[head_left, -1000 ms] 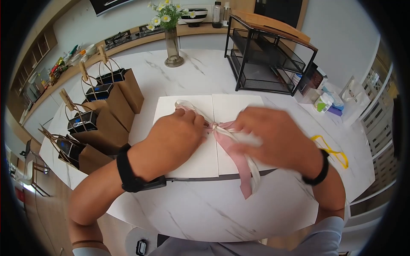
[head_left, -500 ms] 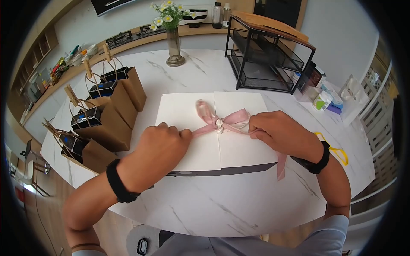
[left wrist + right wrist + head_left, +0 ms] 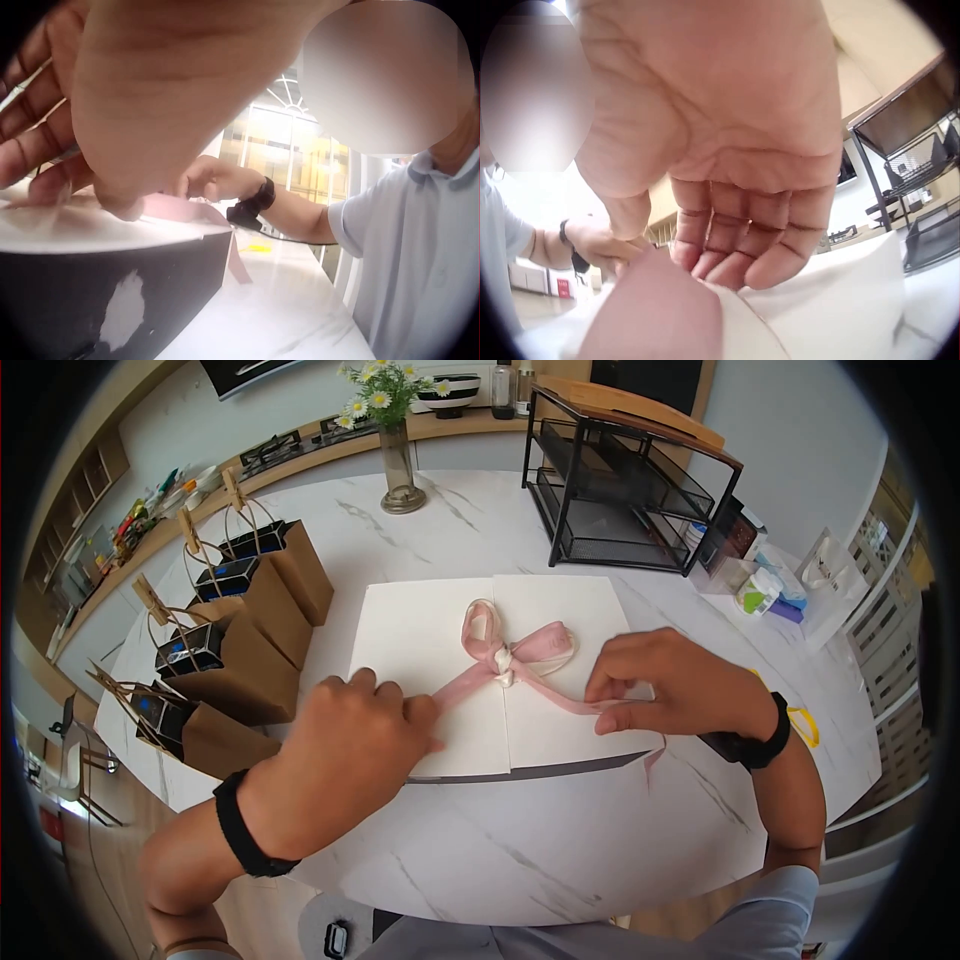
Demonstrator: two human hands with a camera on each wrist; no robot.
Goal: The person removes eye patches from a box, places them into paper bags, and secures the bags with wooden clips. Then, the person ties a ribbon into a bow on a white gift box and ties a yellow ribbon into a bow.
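A pink and cream ribbon is tied in a bow with two loops and a central knot on top of a white-lidded box with dark sides. At the lid's front left, my left hand is at one ribbon tail, its fingers loosely spread in the left wrist view. Over the lid's right side, my right hand has its thumb and loosely bent fingers apart. The other tail runs between them and hangs past the box's front right corner. In the right wrist view, pink ribbon spreads below the palm.
Several brown paper bags with clothespins on their handles stand at the left. Behind the box are a flower vase and a black mesh rack. A white bottle and a yellow strap lie to the right.
Both hands drew the ribbon outward from the knot, and the bow with its two loops came into view. Since then the right hand's fingers have loosened, and the left hand has moved slightly left and nearer.
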